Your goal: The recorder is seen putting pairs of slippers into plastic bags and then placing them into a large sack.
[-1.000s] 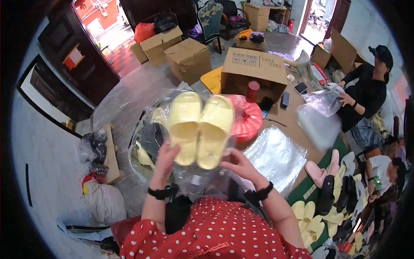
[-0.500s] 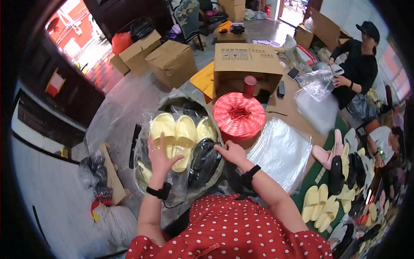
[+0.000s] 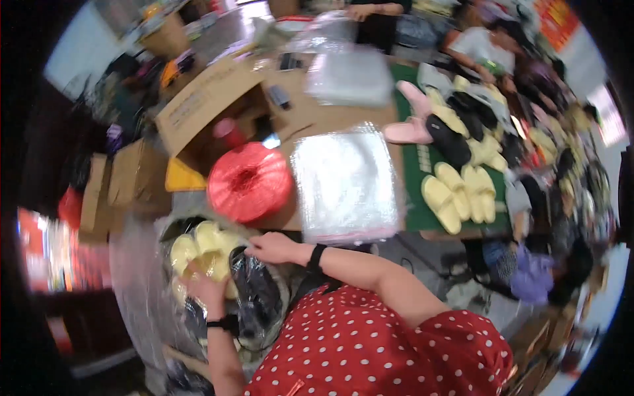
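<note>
At the left, a red bag point(image 3: 70, 206) bulges near two cardboard boxes point(image 3: 135, 177); what these boxes hold cannot be made out. Next, a large cardboard box point(image 3: 205, 99) lies with its open mouth turned toward the person, its inside mostly in shadow, with a yellow piece point(image 3: 183, 177) showing beside its lower left corner.

Nearer the person is a wide-mouthed, pale sack point(image 3: 191, 215), well filled. Inside, toward its left and middle, are yellow slippers point(image 3: 210, 239) in clear plastic. The left hand point(image 3: 206, 290) reaches into the sack and lies on these slippers with its fingers spread. A dark red cylinder point(image 3: 229, 132) stands at the large box's mouth, just behind a round red roll point(image 3: 249, 181) of plastic twine. Below the roll, in the sack's right half, black slippers point(image 3: 256, 284) lie in clear plastic beside the yellow ones. The right hand point(image 3: 277, 248) is at the sack's upper right rim, fingers gathered toward it; blur hides whether they pinch it, so I cannot tell.

Farther right, on the brown surface point(image 3: 300, 113), lies a stack of clear plastic bags point(image 3: 347, 181), seemingly flat and unfilled, with another clear stack point(image 3: 353, 76) behind it. Last comes a green mat point(image 3: 415, 198) bearing loose, unbagged footwear: pink slippers point(image 3: 409, 122), a black slipper point(image 3: 449, 142) and two yellow pairs point(image 3: 457, 195) near the front.
</note>
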`<control>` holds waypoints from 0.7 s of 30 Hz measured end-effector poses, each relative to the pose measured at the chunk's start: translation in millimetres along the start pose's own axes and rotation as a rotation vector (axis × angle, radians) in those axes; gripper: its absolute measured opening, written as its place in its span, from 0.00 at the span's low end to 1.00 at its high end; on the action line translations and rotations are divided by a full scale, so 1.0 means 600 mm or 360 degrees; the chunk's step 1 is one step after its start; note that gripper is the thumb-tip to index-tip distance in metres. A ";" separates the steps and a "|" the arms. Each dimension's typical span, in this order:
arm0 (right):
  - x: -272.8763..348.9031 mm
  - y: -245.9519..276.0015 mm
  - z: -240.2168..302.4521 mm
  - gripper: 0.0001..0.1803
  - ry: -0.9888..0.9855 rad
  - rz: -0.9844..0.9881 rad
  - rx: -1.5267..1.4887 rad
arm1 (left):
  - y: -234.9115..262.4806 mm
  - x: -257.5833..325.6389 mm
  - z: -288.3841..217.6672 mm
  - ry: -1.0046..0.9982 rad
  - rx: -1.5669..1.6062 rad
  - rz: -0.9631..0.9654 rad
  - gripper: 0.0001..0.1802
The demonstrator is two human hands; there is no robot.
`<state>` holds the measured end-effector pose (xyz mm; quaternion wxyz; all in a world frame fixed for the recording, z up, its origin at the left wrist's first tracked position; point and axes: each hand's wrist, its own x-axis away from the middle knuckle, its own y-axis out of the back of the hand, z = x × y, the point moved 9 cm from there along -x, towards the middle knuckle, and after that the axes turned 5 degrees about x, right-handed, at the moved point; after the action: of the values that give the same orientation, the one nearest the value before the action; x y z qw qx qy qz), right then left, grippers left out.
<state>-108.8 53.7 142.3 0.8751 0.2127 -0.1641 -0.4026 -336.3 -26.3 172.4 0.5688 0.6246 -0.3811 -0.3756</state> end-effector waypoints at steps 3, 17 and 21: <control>0.038 0.055 -0.053 0.30 -0.0119 0.0072 -0.0145 | -0.002 0.002 0.019 0.0169 -0.0146 0.0066 0.73; 0.720 0.370 -0.606 0.27 -0.1924 -0.1550 0.0526 | 0.171 0.068 -0.152 -0.0314 0.0137 -0.0309 0.49; 0.756 0.419 -0.639 0.26 -0.2026 -0.1403 0.0720 | 0.210 0.165 -0.364 -0.0631 0.0566 0.0293 0.46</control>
<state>508.9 -58.4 -6.6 0.3101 0.1598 -0.6096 -0.7118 -103.0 -30.7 310.3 0.3965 0.5917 -0.6000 -0.3643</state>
